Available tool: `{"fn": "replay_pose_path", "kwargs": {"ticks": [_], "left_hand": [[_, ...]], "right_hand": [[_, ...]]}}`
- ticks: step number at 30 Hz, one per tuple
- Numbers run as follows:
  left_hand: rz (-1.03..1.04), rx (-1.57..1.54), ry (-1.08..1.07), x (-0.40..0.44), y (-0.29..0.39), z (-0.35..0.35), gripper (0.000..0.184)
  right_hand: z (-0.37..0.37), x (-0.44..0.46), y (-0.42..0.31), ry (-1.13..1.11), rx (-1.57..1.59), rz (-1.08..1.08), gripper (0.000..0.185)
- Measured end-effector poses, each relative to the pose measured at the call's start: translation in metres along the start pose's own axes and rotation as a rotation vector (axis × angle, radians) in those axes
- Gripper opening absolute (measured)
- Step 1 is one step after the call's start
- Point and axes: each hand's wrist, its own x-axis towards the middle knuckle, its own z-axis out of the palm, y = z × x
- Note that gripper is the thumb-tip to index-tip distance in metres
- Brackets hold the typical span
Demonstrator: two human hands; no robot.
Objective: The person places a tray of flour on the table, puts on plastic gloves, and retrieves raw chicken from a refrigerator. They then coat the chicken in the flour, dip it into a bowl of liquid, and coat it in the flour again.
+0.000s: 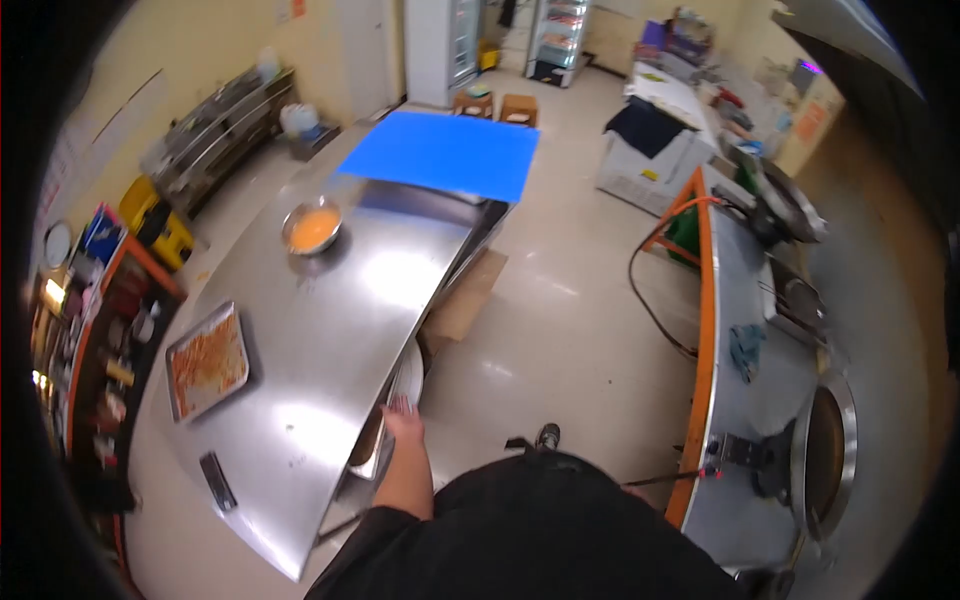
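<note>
My left hand (404,422) reaches down at the right edge of the steel table (345,330), beside a pale round dish or lid (411,372) on a level below the tabletop. Its fingers are blurred and partly hidden, so whether they grip anything is unclear. Only a small patch of what looks like my right hand (632,491) shows past my dark clothing, near a thin black rod; its fingers are hidden. On the tabletop are a metal bowl of orange liquid (314,229), a stained metal tray (207,361) and a dark phone-like object (217,482).
A blue board (445,152) covers the table's far end. To the right stands a steel counter (735,420) with an orange edge, a large wok (828,455), a teal cloth (746,350) and a hanging hose (637,290). Shelves (115,370) line the left.
</note>
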Motion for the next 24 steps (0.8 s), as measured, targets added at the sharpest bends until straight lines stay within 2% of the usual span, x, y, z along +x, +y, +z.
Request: {"fn": "replay_pose_path", "kwargs": {"ticks": [2,3,4,7,8,10,11,14,15,17,18,22,24], "left_hand": [[0.140,-0.184,0.069,0.009,-0.019,0.008,0.069],[0.251,-0.183,0.199,-0.009,-0.019,0.036,0.065],[0.222,-0.220,0.282,0.001,-0.015,0.037,0.064],[0.315,-0.266,0.513,-0.007,-0.026,0.043,0.053],[0.384,-0.335,0.475,0.001,-0.032,0.026,0.047],[0.391,-0.371,0.609,-0.024,-0.039,0.028,0.041],[0.356,-0.423,0.682,-0.024,-0.047,0.020,0.037],[0.305,-0.472,0.555,-0.055,-0.073,-0.001,0.021],[0.294,-0.480,0.531,-0.064,-0.085,-0.012,0.018],[0.252,-0.488,0.512,-0.089,-0.110,-0.020,0.014],[0.242,-0.510,0.529,-0.110,-0.125,-0.007,0.015],[0.206,-0.533,0.556,-0.176,-0.170,0.012,0.023],[0.164,-0.528,0.605,-0.215,-0.181,0.033,0.020]], "right_hand": [[-0.066,0.083,-0.030,-0.099,0.162,0.288,0.032],[-0.072,0.108,-0.074,0.037,0.114,0.317,0.030],[-0.062,0.126,-0.133,0.170,0.063,0.329,0.027],[-0.108,0.196,-0.232,0.147,-0.081,0.337,0.026],[-0.113,0.216,-0.256,0.119,-0.132,0.309,0.027],[-0.110,0.257,-0.294,0.052,-0.224,0.250,0.029],[-0.118,0.282,-0.296,0.048,-0.230,0.220,0.030],[-0.141,0.345,-0.272,-0.074,-0.105,0.233,0.034],[-0.127,0.343,-0.273,-0.053,-0.174,0.291,0.037],[-0.102,0.344,-0.274,-0.203,-0.302,0.353,0.039],[-0.097,0.340,-0.291,-0.262,-0.371,0.387,0.039],[-0.080,0.350,-0.281,-0.432,-0.572,0.363,0.039],[-0.084,0.363,-0.276,-0.478,-0.614,0.370,0.039]]}}
